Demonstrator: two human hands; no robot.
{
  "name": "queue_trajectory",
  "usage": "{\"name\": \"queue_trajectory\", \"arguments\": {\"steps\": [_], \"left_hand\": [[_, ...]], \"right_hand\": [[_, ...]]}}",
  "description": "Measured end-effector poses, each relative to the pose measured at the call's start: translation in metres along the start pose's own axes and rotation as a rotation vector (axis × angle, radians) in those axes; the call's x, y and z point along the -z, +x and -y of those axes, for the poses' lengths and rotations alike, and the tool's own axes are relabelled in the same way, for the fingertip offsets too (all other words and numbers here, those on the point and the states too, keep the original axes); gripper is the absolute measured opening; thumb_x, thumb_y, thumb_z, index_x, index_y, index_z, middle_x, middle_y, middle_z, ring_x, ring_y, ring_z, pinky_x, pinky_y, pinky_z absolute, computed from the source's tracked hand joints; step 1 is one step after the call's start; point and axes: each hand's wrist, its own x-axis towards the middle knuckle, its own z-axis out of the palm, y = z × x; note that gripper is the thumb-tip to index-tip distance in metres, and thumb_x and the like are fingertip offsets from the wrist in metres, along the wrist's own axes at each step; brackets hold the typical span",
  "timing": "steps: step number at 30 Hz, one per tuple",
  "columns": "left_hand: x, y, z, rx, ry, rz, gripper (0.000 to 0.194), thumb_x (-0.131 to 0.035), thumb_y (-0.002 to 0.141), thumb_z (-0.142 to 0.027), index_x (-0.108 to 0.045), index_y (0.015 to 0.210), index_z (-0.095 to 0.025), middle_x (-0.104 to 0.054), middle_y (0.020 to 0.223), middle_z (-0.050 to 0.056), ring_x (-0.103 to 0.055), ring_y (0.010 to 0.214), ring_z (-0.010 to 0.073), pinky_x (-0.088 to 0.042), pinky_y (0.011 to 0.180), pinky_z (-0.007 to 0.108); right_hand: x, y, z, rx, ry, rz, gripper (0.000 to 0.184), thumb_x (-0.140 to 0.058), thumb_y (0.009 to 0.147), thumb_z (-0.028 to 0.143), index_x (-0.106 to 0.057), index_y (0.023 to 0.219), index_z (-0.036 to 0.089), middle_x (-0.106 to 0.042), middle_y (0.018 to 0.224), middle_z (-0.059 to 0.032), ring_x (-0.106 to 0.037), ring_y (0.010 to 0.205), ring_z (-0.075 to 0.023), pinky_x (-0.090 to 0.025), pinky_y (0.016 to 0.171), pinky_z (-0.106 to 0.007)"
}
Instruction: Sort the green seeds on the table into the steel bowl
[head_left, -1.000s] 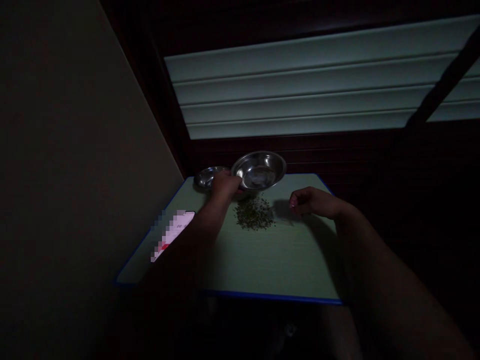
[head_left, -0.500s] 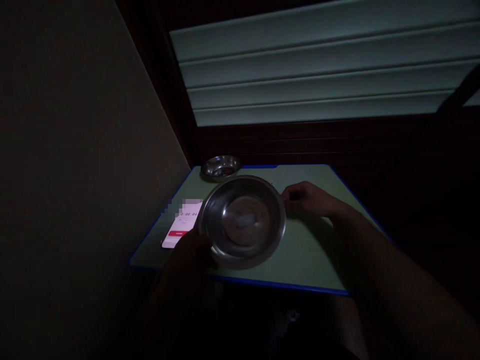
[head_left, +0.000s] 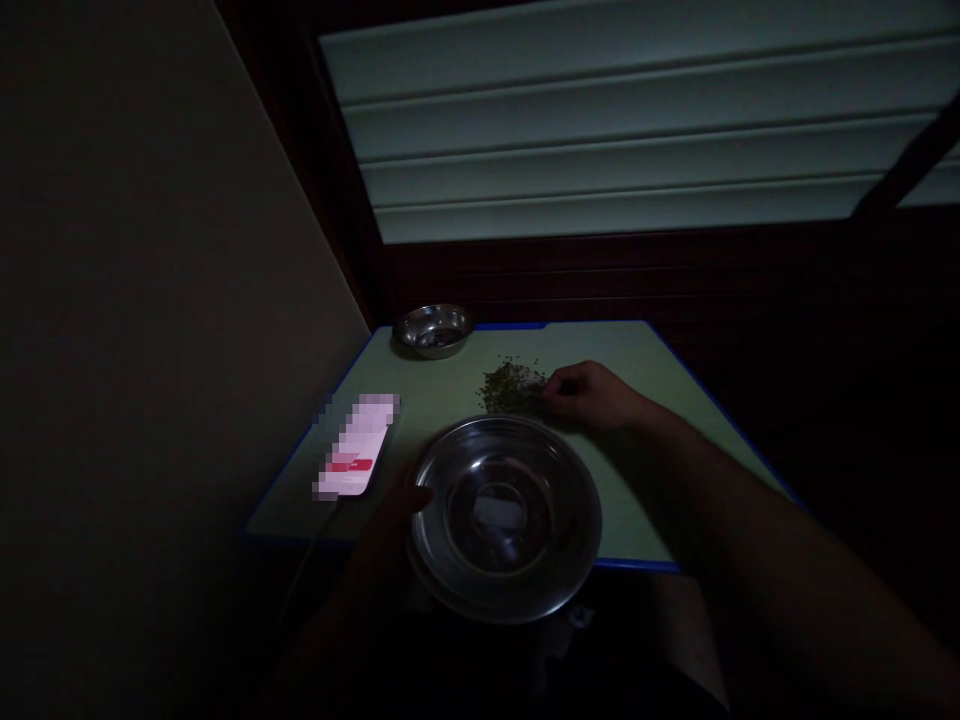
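Note:
A shiny metal bowl [head_left: 577, 480] is tilted over the front edge of the table, its inside facing me. My left hand [head_left: 401, 510] grips its left rim, thumb over the edge. Behind the bowl lies a loose pile of small greenish grains [head_left: 506, 385], like beans or seeds. My right hand [head_left: 581, 395] is at the right side of the pile, fingers pinched together low over the table. Whatever is between those fingertips is too dark and small to name.
At the back left corner stands a second metal bowl [head_left: 433, 332] with small dark bits inside. A lit phone [head_left: 358, 450] lies on the left of the pale green, blue-edged table [head_left: 622, 510], a cable running from it. A wall rises close on the left; a slatted panel stands behind.
The bowl in my left hand has come down and toward me, uncovering the pile of grains and the phone. My right hand has shifted slightly left, beside the pile.

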Motion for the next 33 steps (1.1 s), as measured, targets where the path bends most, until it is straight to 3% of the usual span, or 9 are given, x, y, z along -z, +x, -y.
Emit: {"name": "queue_trajectory", "arguments": {"steps": [3,5,8,11,14,18,23,28,33], "left_hand": [[0.008,0.002,0.009,-0.045,-0.030,0.140,0.052,-0.067,0.045,-0.019,-0.073,0.096,-0.023,-0.078,0.098,0.009,-0.066,0.107,0.0378,-0.054,0.087,0.047],[0.016,0.001,0.016,-0.019,-0.025,0.127,0.054,-0.069,0.043,-0.020,-0.074,0.096,-0.024,-0.078,0.097,0.010,-0.066,0.107,0.0397,-0.053,0.088,0.050],[0.024,-0.011,0.030,0.027,0.005,0.105,0.052,-0.071,0.031,-0.011,-0.074,0.081,-0.023,-0.078,0.088,0.010,-0.063,0.109,0.0435,-0.052,0.092,0.050],[0.028,-0.033,0.045,0.059,-0.030,0.111,0.049,-0.073,0.040,-0.021,-0.076,0.089,-0.023,-0.077,0.103,0.010,-0.062,0.115,0.0412,-0.050,0.095,0.047],[0.032,-0.059,0.057,0.148,-0.051,0.098,0.048,-0.073,0.046,-0.026,-0.077,0.094,-0.023,-0.078,0.088,0.009,-0.066,0.108,0.0408,-0.051,0.092,0.049],[0.041,-0.090,0.068,0.196,-0.021,0.053,0.044,-0.077,0.055,-0.034,-0.077,0.098,-0.022,-0.079,0.081,0.008,-0.070,0.098,0.0384,-0.053,0.087,0.048],[0.046,-0.118,0.084,0.153,-0.144,0.044,0.043,-0.079,0.054,-0.035,-0.075,0.094,-0.021,-0.079,0.099,0.008,-0.067,0.108,0.0370,-0.054,0.091,0.046],[0.061,-0.122,0.113,0.207,-0.211,0.045,0.031,-0.079,0.059,-0.038,-0.075,0.086,-0.023,-0.075,0.116,0.008,-0.061,0.119,0.0359,-0.051,0.098,0.044],[0.077,-0.113,0.142,0.316,-0.210,-0.009,0.043,-0.080,0.061,-0.038,-0.075,0.101,-0.021,-0.076,0.114,0.010,-0.062,0.119,0.0351,-0.052,0.095,0.043]], "right_hand": [[0.001,0.000,-0.001,0.003,0.037,-0.010,0.026,-0.069,0.067,0.041,-0.065,0.070,0.015,-0.063,0.064,-0.0022,-0.052,0.058,-0.0116,-0.041,0.056,-0.024],[0.001,-0.001,0.000,-0.003,0.041,-0.005,0.028,-0.069,0.067,0.043,-0.065,0.070,0.015,-0.062,0.063,-0.0018,-0.051,0.056,-0.0111,-0.041,0.055,-0.024],[0.002,0.000,0.003,-0.014,0.061,-0.013,0.031,-0.071,0.064,0.045,-0.064,0.067,0.015,-0.062,0.063,-0.0019,-0.051,0.057,-0.0116,-0.041,0.056,-0.025],[0.004,0.002,0.009,-0.003,0.061,-0.072,0.031,-0.074,0.061,0.044,-0.063,0.065,0.016,-0.063,0.065,-0.0022,-0.053,0.061,-0.0128,-0.042,0.061,-0.027],[0.004,0.000,0.016,0.053,0.026,-0.119,0.028,-0.071,0.063,0.042,-0.064,0.068,0.016,-0.061,0.065,-0.0013,-0.051,0.062,-0.0127,-0.041,0.063,-0.027],[-0.008,-0.025,0.020,0.101,-0.025,-0.270,0.024,-0.067,0.070,0.039,-0.063,0.072,0.015,-0.062,0.068,-0.0025,-0.051,0.065,-0.0134,-0.041,0.065,-0.028],[-0.033,-0.062,0.013,0.075,-0.032,-0.513,0.019,-0.059,0.075,0.033,-0.064,0.075,0.016,-0.066,0.075,-0.0047,-0.057,0.072,-0.0161,-0.045,0.071,-0.029],[-0.042,-0.060,0.000,0.069,-0.036,-0.578,0.020,-0.058,0.075,0.034,-0.066,0.077,0.015,-0.069,0.076,-0.0053,-0.060,0.073,-0.0170,-0.045,0.072,-0.028],[-0.045,-0.057,-0.003,0.132,-0.214,-0.523,0.021,-0.056,0.080,0.031,-0.071,0.084,0.016,-0.072,0.082,-0.0060,-0.062,0.075,-0.0180,-0.045,0.073,-0.030]]}}
